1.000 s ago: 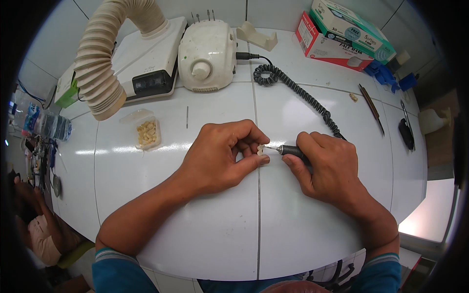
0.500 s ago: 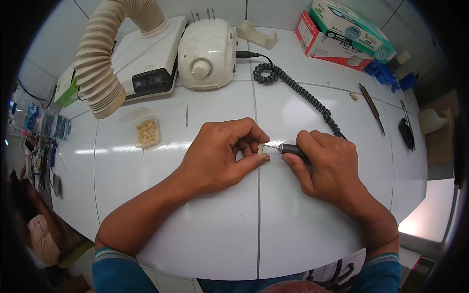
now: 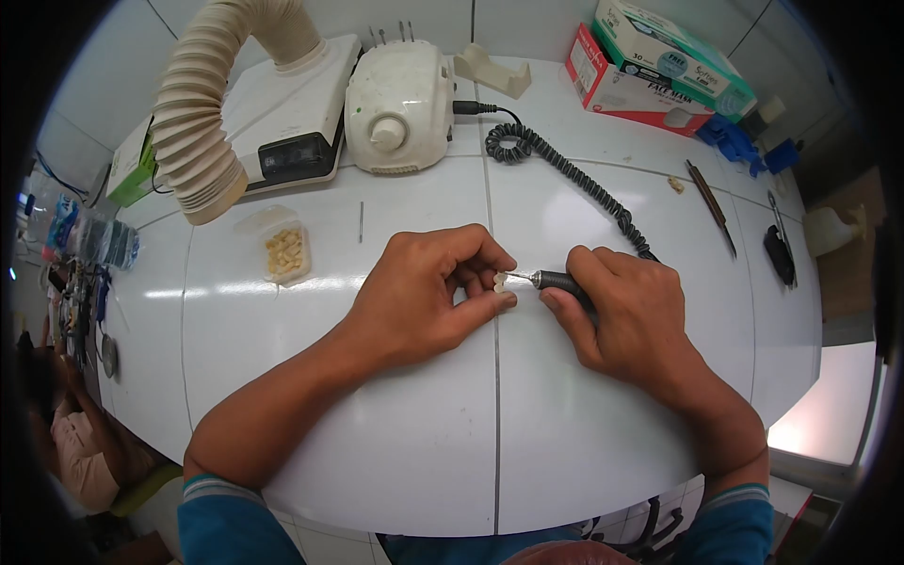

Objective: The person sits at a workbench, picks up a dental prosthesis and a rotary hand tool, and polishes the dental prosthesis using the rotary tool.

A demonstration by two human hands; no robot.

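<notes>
My left hand (image 3: 428, 297) pinches a small whitish tooth-like piece (image 3: 500, 282) between thumb and fingertips, above the white tiled table (image 3: 405, 452). Wrapped round a black rotary handpiece (image 3: 563, 283) is my right hand (image 3: 626, 311); the tool's thin metal tip points left and meets the piece, though the exact contact is too small to tell. A coiled black cord (image 3: 574, 181) runs from near the right hand to a white control box with a knob (image 3: 395, 108). Left of my hands, an open clear container (image 3: 285, 252) holds several yellowish pieces.
A ribbed hose (image 3: 193, 122) arches over a white machine (image 3: 282, 118) at the back left. Mask boxes (image 3: 650, 80) stand back right, near a brown pointed tool (image 3: 711, 207). A thin metal rod (image 3: 361, 222) lies behind my left hand. A person (image 3: 85, 433) is at the far left.
The view has shifted very slightly. Both hands keep their hold and have hardly moved. The person at the far left has shifted a little.
</notes>
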